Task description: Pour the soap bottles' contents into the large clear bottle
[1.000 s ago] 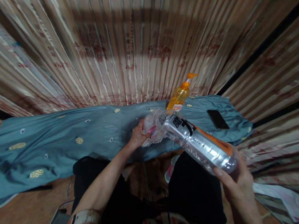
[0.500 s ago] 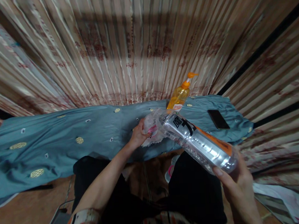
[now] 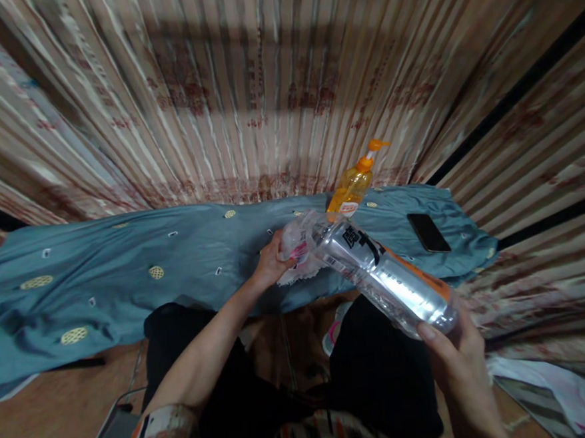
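Observation:
Tilted across the middle is a large clear plastic bottle (image 3: 392, 282) with a silver, black and orange label. Wrapped around its lower right end, the fingers of my right hand (image 3: 457, 351) are closed. My left hand (image 3: 270, 264) is closed on a crumpled clear plastic bag (image 3: 299, 245) with pink print and a jagged edge. The bottle's upper left end meets the bag; whether its mouth is inside or behind the plastic I cannot tell. Just beyond the bottle stands a yellow pump bottle (image 3: 350, 188) with an orange pump.
A dark phone (image 3: 428, 232) lies to the right on the blue-green patterned cloth (image 3: 109, 258). Pleated patterned curtains (image 3: 244, 95) hang behind and at the sides. My legs are below the cloth's front edge. White fabric (image 3: 555, 387) sits at the lower right.
My right hand and the bottle's lower end have shifted slightly left. My left hand and the bag have hardly moved.

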Demonstrator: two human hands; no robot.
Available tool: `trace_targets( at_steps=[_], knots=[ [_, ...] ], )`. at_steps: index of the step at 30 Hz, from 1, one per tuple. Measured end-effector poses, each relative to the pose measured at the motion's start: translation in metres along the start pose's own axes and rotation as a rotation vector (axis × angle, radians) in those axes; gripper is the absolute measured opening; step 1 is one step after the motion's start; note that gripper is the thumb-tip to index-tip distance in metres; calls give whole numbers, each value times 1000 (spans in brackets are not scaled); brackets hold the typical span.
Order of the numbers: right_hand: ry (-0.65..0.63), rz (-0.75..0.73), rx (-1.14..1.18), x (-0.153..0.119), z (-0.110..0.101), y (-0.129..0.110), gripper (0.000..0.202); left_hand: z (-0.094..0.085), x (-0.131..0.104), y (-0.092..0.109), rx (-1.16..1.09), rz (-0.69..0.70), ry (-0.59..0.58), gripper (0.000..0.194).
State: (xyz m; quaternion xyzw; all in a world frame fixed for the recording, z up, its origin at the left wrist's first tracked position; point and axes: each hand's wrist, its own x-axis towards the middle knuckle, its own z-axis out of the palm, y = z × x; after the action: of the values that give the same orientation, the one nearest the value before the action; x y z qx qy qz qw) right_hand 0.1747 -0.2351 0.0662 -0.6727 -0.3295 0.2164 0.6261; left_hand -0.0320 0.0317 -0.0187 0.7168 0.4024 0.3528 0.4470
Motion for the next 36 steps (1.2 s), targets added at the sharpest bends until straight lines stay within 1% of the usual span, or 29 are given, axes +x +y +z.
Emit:
trace_targets(
  at_steps=[2, 4, 7, 11, 14, 16, 18, 21, 24, 30, 36],
  knots=[
    [-27, -20, -3, 1, -1, 6, 70, 0, 0, 1, 6, -2, -17, 75],
    [-49, -19, 17, 2, 0, 11, 67, -1, -1, 1, 22, -8, -10, 77],
    [-60, 56, 111, 3, 4, 13, 64, -1, -2, 3, 32, 6, -2, 78],
    [-63, 139, 239, 3, 12, 8, 63, -3, -4, 7, 34, 24, -25, 82],
    [-48, 163, 296, 5, 16, 7, 50, -4, -5, 10, 34, 24, -30, 92],
    [-21, 203, 347, 6, 18, 9, 41, -5, -5, 11, 24, 31, -36, 95],
    [-7, 267, 402, 7, 19, 11, 39, -6, -6, 12, 14, 38, -41, 91],
    [-16, 364, 451, 7, 20, 12, 43, -7, -6, 13, 18, 39, -47, 80],
    [-3, 417, 485, 7, 21, 10, 45, -8, -6, 12, 40, 45, -39, 72],
    [7, 408, 508, 6, 23, 7, 56, -5, -4, 7, 49, 84, -16, 62],
    [7, 347, 464, 5, 22, 6, 47, 1, -5, 3, 49, 88, 70, 63]
  ],
)
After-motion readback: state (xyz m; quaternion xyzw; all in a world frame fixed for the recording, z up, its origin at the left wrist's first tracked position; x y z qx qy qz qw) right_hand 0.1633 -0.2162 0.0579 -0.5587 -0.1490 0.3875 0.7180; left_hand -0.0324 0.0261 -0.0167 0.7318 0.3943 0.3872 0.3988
